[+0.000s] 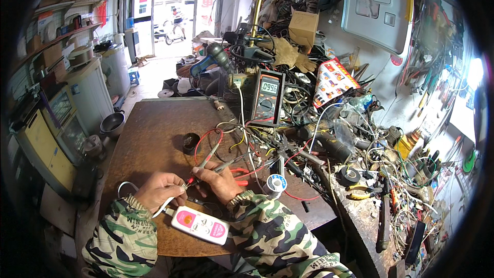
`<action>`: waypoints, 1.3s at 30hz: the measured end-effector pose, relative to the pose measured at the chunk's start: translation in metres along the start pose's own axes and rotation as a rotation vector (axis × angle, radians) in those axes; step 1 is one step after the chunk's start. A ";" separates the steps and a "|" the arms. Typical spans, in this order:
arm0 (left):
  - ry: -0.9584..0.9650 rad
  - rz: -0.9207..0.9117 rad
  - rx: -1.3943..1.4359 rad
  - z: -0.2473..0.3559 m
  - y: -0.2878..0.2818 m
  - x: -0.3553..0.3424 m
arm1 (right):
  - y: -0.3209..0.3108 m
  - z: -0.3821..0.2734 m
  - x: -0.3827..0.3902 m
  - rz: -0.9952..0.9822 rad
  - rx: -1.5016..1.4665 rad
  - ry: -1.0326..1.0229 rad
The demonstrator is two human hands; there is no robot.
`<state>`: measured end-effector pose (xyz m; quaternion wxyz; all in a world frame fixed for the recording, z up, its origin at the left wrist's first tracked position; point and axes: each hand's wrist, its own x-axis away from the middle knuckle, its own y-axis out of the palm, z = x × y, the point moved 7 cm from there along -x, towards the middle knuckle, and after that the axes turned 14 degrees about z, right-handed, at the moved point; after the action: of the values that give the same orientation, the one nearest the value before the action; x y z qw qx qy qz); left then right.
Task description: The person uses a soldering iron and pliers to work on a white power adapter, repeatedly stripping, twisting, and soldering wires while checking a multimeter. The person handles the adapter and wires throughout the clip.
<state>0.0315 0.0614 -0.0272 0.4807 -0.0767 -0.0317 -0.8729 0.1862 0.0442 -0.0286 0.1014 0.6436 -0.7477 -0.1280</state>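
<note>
My left hand (pixel 160 191) is closed in a pinch on the end of a white power cord (pixel 163 207); the exact shape of that end is mostly hidden by the fingers. My right hand (pixel 220 181) grips two multimeter probes (pixel 210 155), their tips pointing at the cord end, with a red spot between the hands. Below the hands lies a white power strip (pixel 199 224) with pink ends, joined to a white cord. Beyond the hands a multimeter (pixel 267 97) stands upright with its display lit and red leads nearby.
The brown tabletop (pixel 149 134) bears a small dark cup (pixel 191 143). Red-handled pliers (pixel 240 176) and a solder spool (pixel 276 184) lie right of my right hand. Tangled wires and tools (pixel 334 139) crowd the right side. A dark pot (pixel 112 123) stands left of the table.
</note>
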 end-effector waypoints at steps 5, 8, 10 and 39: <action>0.017 -0.009 0.010 -0.002 -0.002 0.000 | 0.002 -0.002 0.001 0.001 0.021 0.011; 0.018 -0.015 0.008 -0.003 -0.002 -0.001 | 0.001 -0.002 0.000 0.006 0.014 0.002; 0.017 -0.022 0.011 -0.002 -0.001 -0.002 | 0.000 -0.001 0.000 0.013 0.009 0.002; 0.041 -0.029 0.009 0.001 0.000 -0.001 | 0.001 -0.004 0.002 0.057 -0.031 0.056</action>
<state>0.0322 0.0619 -0.0263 0.4688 -0.0563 -0.0270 -0.8811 0.1861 0.0417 -0.0249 0.1357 0.6237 -0.7606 -0.1184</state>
